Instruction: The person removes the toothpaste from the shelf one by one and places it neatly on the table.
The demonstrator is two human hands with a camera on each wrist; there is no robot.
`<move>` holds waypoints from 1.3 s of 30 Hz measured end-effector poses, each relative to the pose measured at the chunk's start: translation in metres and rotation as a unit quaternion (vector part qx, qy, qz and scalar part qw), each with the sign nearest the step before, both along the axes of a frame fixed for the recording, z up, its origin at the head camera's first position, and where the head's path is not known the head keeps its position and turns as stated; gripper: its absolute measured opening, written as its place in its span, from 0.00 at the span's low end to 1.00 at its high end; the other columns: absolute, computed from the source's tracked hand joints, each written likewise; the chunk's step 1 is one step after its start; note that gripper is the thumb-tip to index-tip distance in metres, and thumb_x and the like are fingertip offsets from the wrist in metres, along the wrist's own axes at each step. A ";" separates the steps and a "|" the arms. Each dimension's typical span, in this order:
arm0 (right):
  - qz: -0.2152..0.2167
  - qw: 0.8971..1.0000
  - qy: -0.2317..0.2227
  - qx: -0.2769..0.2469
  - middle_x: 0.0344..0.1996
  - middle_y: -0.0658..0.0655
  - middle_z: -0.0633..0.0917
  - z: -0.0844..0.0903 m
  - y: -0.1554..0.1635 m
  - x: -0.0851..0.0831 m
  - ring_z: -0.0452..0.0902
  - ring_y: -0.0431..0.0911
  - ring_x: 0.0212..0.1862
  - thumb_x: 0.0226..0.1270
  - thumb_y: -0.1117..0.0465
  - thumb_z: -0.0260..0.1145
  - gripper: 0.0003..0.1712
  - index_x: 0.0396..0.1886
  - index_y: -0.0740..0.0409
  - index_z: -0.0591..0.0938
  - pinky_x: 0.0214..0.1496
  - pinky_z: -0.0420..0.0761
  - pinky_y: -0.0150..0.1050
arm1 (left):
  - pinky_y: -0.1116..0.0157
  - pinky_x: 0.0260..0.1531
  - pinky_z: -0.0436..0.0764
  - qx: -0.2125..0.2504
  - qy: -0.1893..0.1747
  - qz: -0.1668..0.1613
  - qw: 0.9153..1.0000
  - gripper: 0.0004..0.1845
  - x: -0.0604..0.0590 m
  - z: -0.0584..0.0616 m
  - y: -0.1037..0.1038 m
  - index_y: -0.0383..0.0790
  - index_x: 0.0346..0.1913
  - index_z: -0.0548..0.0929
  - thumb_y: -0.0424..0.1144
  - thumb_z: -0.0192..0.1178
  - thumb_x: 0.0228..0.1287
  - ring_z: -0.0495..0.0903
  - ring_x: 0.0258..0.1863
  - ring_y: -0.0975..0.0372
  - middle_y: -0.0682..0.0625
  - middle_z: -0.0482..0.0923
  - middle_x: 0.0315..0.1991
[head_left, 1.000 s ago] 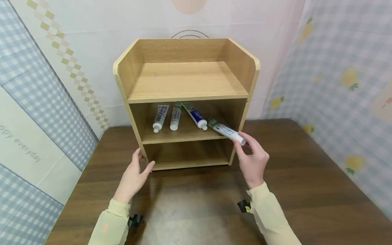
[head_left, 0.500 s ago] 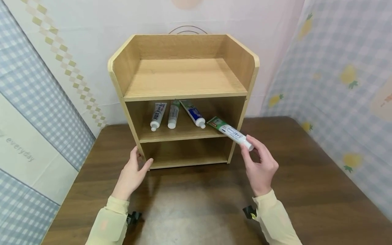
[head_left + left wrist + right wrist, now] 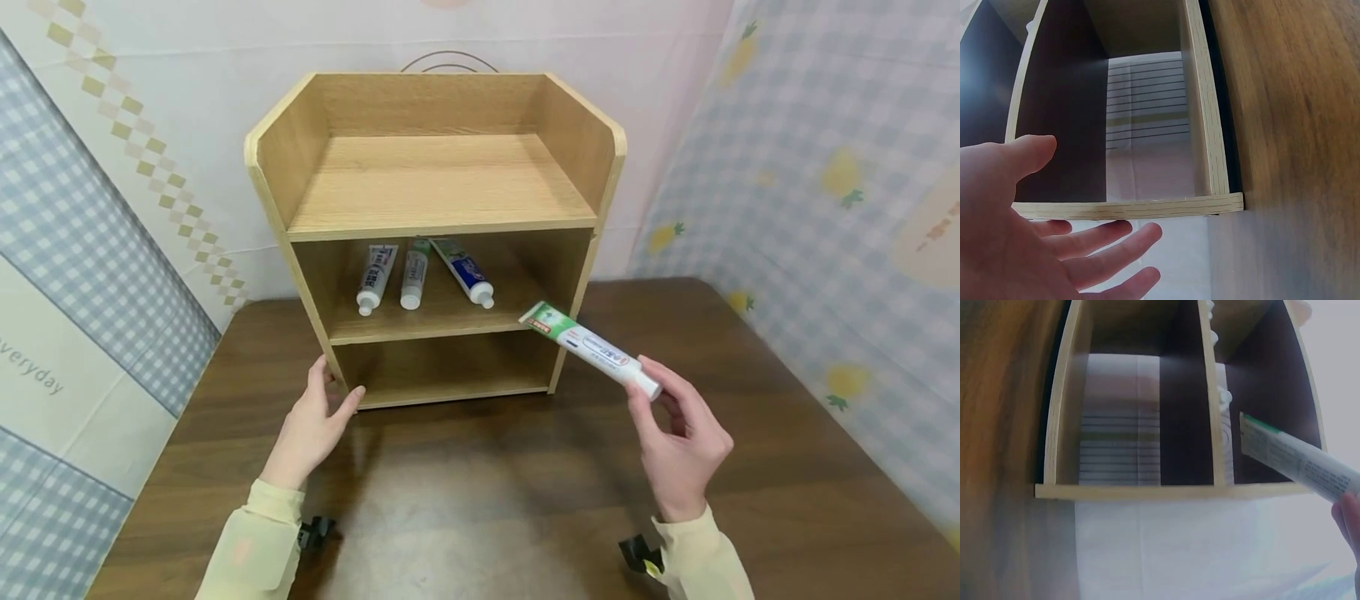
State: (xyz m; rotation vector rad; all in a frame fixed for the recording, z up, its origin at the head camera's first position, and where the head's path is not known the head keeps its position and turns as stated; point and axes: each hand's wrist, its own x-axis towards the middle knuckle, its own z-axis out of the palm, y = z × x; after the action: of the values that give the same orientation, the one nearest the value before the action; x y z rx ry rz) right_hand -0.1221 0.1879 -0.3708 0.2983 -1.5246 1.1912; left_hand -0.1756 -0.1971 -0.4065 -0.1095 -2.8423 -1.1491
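Toothpaste tube (image 3: 592,350) pinched by right hand (image 3: 681,450); shelf (image 3: 442,312) holds seemingly three tubes (image 3: 408,273); left hand (image 3: 311,425) spread.

A dark wooden table (image 3: 750,467) carries a light wooden shelf unit (image 3: 435,179), and three toothpaste tubes (image 3: 408,273) lie side by side on that unit's middle shelf.

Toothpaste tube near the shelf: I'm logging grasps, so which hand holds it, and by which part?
The right hand pinches the tube by its white cap end. The left hand holds nothing, touching the shelf.
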 end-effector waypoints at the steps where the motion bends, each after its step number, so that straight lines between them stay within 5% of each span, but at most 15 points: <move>1: 0.009 1.000 -0.003 -0.004 0.38 0.61 0.89 -0.001 0.004 0.003 0.85 0.34 0.38 0.47 0.81 0.70 0.14 0.37 0.81 0.83 0.42 0.80 0.22 | 0.44 0.50 0.75 0.001 0.002 -0.001 1.000 0.42 0.000 0.000 0.000 0.43 0.77 0.41 0.57 0.48 0.72 0.75 0.59 0.43 0.32 0.64 0.67; 7: 0.028 0.999 -0.036 -0.027 0.38 0.53 0.90 -0.012 0.030 0.022 0.85 0.35 0.36 0.47 0.85 0.67 0.14 0.37 0.85 0.81 0.39 0.80 0.21 | 0.45 0.46 0.77 -0.005 0.004 -0.003 1.000 0.44 0.002 0.001 0.003 0.43 0.77 0.39 0.58 0.48 0.72 0.76 0.58 0.44 0.33 0.63 0.67; 16: -0.023 0.995 -0.046 -0.088 0.37 0.50 0.90 -0.042 0.068 0.038 0.85 0.34 0.33 0.49 0.84 0.66 0.14 0.38 0.86 0.80 0.35 0.79 0.19 | 0.46 0.46 0.78 0.001 -0.008 -0.015 1.000 0.44 0.000 0.000 0.007 0.43 0.77 0.39 0.58 0.49 0.71 0.77 0.57 0.44 0.34 0.63 0.67; 31: -0.144 0.984 -0.102 0.027 0.37 0.31 0.84 -0.052 0.111 0.001 0.81 0.23 0.37 0.48 0.78 0.72 0.14 0.38 0.74 0.86 0.43 0.75 0.15 | 0.53 0.38 0.78 -0.016 -0.009 -0.004 1.000 0.43 0.000 -0.002 0.000 0.44 0.77 0.40 0.59 0.49 0.71 0.82 0.48 0.47 0.34 0.66 0.65; 34: -0.154 0.980 -0.111 0.059 0.36 0.38 0.86 -0.054 0.117 -0.007 0.80 0.20 0.38 0.47 0.77 0.73 0.14 0.38 0.71 0.86 0.43 0.74 0.14 | 0.51 0.40 0.79 -0.014 -0.020 -0.008 1.000 0.44 0.000 0.000 -0.001 0.44 0.77 0.39 0.60 0.48 0.71 0.82 0.49 0.46 0.32 0.65 0.66; 39: -0.174 0.969 -0.136 0.113 0.33 0.68 0.87 -0.053 0.129 -0.019 0.75 0.15 0.40 0.49 0.74 0.74 0.14 0.39 0.71 0.86 0.44 0.71 0.11 | 0.50 0.43 0.78 -0.017 -0.042 -0.011 0.999 0.45 0.002 0.003 -0.003 0.42 0.77 0.38 0.61 0.46 0.71 0.81 0.51 0.45 0.30 0.63 0.68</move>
State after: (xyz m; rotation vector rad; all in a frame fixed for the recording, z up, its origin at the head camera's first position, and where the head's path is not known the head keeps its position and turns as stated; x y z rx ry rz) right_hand -0.1411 0.3168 -0.4240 0.0110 -1.8671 0.8041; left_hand -0.1740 -0.1998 -0.4039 -0.0960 -2.9423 -1.1352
